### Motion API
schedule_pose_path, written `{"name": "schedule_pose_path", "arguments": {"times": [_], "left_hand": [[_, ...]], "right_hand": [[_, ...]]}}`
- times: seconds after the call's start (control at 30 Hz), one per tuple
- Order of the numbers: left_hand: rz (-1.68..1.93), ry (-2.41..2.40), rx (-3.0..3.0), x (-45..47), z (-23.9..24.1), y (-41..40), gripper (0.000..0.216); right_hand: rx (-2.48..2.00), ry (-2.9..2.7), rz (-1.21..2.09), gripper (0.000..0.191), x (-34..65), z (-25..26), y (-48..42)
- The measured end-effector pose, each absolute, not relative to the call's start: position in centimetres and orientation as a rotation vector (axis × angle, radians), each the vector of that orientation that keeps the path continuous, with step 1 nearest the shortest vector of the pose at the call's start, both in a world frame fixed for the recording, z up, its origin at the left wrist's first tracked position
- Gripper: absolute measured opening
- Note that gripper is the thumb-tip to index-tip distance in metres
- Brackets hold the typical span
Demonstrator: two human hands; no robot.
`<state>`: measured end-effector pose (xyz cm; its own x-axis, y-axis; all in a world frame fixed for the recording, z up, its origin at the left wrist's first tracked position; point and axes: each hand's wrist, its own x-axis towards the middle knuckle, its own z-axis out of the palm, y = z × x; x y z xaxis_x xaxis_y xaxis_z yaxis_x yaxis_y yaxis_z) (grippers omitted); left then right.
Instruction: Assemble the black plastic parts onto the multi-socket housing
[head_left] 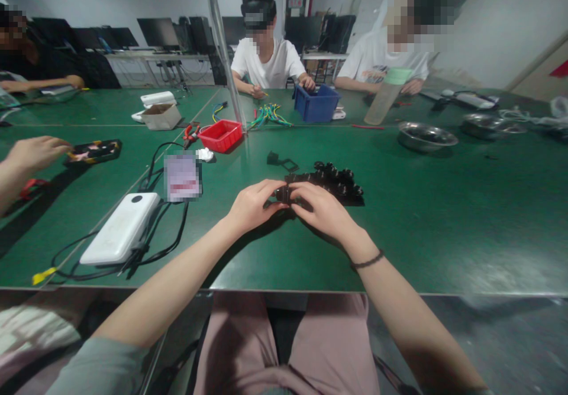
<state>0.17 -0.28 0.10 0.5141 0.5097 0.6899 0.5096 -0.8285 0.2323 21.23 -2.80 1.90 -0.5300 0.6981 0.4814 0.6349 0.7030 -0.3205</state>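
Fingers of my left hand (256,206) and my right hand (320,209) meet around a small black part (283,193) with a glossy rounded end. Both hands are closed on it, just over the green table. Right behind my right hand lies a cluster of similar black parts (339,179) with shiny round tops, close together. Farther back, a flat black frame-like piece (290,165) and a small black block (273,158) rest on the table. The exact kind of the held part is not clear, as my fingers cover much of it.
Left of my arms lie a white power bank (122,229) with black cables and a phone-sized slab (183,176). Beyond are a red bin (222,135), red pliers (191,135), a metal post (227,58), a blue crate (316,104) and a metal bowl (426,137). Other people sit around the table.
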Motion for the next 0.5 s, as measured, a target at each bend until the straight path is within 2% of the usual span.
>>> {"name": "schedule_pose_path", "arguments": {"times": [0.5], "left_hand": [[1.235, 0.902, 2.733, 0.18, 0.17, -0.3, 0.036]], "right_hand": [[-1.013, -2.343, 0.143, 0.014, 21.26, 1.93, -2.64]]}}
